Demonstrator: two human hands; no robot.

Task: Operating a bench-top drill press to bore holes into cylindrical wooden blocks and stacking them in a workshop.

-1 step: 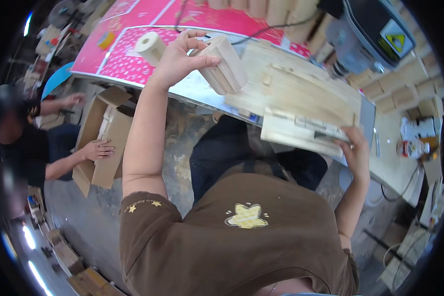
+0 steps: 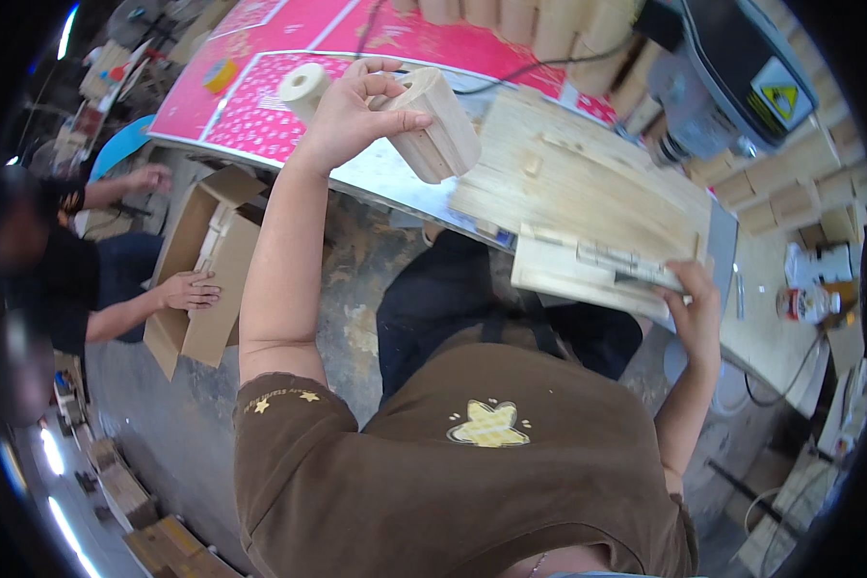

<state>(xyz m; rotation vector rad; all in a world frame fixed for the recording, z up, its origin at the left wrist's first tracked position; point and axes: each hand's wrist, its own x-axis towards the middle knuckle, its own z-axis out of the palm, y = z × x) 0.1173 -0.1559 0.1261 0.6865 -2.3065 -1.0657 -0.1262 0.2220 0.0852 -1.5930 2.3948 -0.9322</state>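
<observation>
My left hand (image 2: 356, 120) is raised over the near edge of the table. Its thumb and fingers are closed on a pale wooden block (image 2: 432, 130) with a hole in its top and a groove down its side. My right hand (image 2: 694, 294) is closed at the right end of a light wooden fixture (image 2: 559, 267) on the table's front edge. A metal strip and a dark piece lie along that fixture by my fingertips; exactly what the fingers pinch is partly hidden. Behind my left hand stands a round wooden piece (image 2: 303, 85) with a centre hole.
A drill press head (image 2: 732, 87) hangs at the upper right over a wooden board (image 2: 588, 178). Several wooden blocks (image 2: 559, 34) line the back. A cable (image 2: 520, 79) crosses the pink table cover. At left, another person's hand (image 2: 189, 291) rests on an open cardboard box (image 2: 217, 318).
The view has shifted slightly, so the table and machine sit a little farther right. Both hands keep their grip and pose.
</observation>
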